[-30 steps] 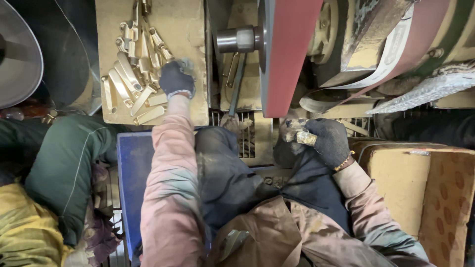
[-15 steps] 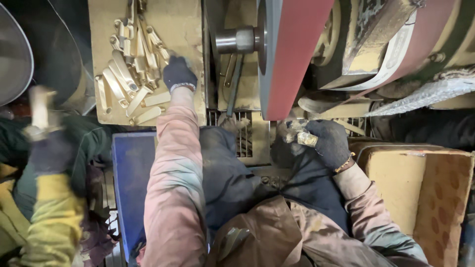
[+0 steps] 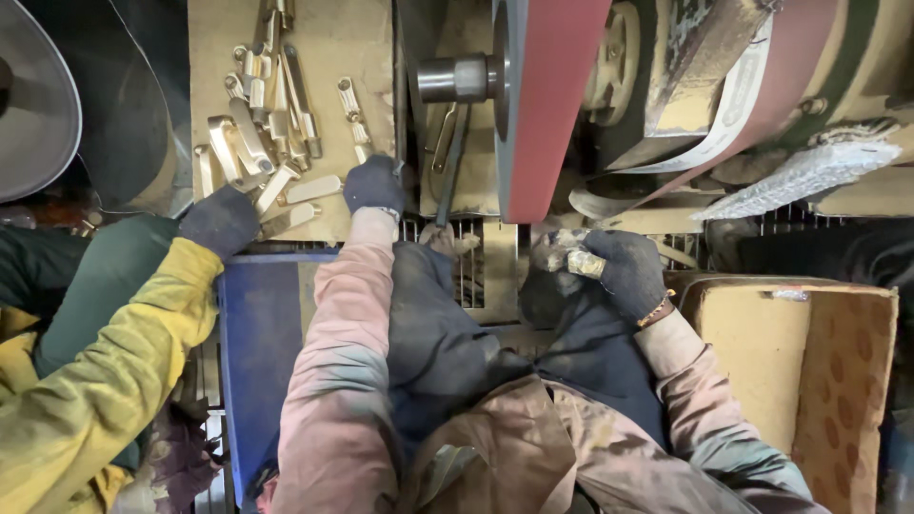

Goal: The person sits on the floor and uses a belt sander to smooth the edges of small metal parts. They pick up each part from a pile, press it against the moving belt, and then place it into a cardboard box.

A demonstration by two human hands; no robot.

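The small brass piece (image 3: 583, 264) sits in my right hand (image 3: 619, 271), my gloved fingers closed round it so that only its pale, dusty end shows, and I hold it just below the lower edge of the red sanding belt (image 3: 547, 105), close to it but apart from it. My left hand (image 3: 373, 184), also in a dark glove, rests at the near edge of the tan board (image 3: 324, 48), knuckles up; I cannot tell whether its fingers are curled on anything. Just beside it lie the brass handles (image 3: 262, 143), a loose heap of long gold-coloured pieces spread over the board, with a few flat ones nearest my glove. Across that heap a co-worker's gloved hand (image 3: 221, 220), on a yellow sleeve (image 3: 105, 381), reaches in from the left and touches the pieces at the board's near corner. Between my arms a metal grate (image 3: 466, 266) shows, and a steel shaft (image 3: 457, 78) sticks out beside the belt. A blue panel (image 3: 257, 333) lies under my left forearm, and a cardboard box (image 3: 809, 362) stands open to my right.
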